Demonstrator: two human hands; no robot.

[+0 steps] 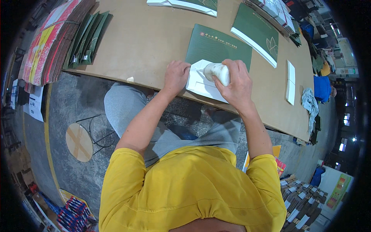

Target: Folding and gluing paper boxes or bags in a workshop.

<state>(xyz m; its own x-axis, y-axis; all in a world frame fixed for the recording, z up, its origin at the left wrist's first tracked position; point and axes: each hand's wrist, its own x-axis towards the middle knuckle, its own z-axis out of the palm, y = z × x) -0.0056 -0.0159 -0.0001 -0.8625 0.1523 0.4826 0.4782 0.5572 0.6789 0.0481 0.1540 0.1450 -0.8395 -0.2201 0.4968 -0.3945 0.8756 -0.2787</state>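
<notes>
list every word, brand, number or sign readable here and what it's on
Wording isn't copied out here; print shows on:
Front green folder: one line of gold characters beside a small red emblem.
Right-hand green folder: a short gold line, very small.
White sheet at left: dark print, too small to read.
Yellow-green notice at lower right: too small to read.

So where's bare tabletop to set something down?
Largest: table between the folded green pieces and left hand, bar a small scrap near the edge. Smaller: between right hand and white strip. Crowded: middle green piece, with both hands and white container; upper right, another green piece and bundled stack.
</notes>
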